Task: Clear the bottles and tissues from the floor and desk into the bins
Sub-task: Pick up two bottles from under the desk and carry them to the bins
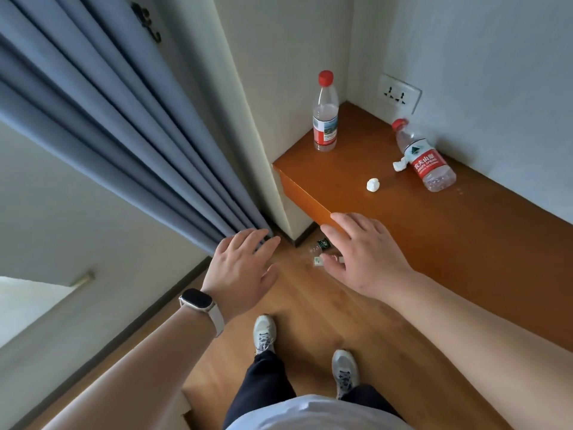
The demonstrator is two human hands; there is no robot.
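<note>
Wooden desk point(465, 243) | on desk: upright bottle point(325, 114), lying bottle point(426, 159), tissue ball point(373, 185), tissue wad point(401, 164) | below desk corner: floor bottle point(322, 245) | left hand point(245, 268), right hand point(366, 256): apart, fingers spread, empty

Desk point(465, 237) is showing glossy wood. Upright bottle point(325, 119) and lying bottle point(425, 158) are showing clear glossy plastic. Tissue point(373, 185) is looking matt paper, curtain point(93, 119) matt cloth.
</note>
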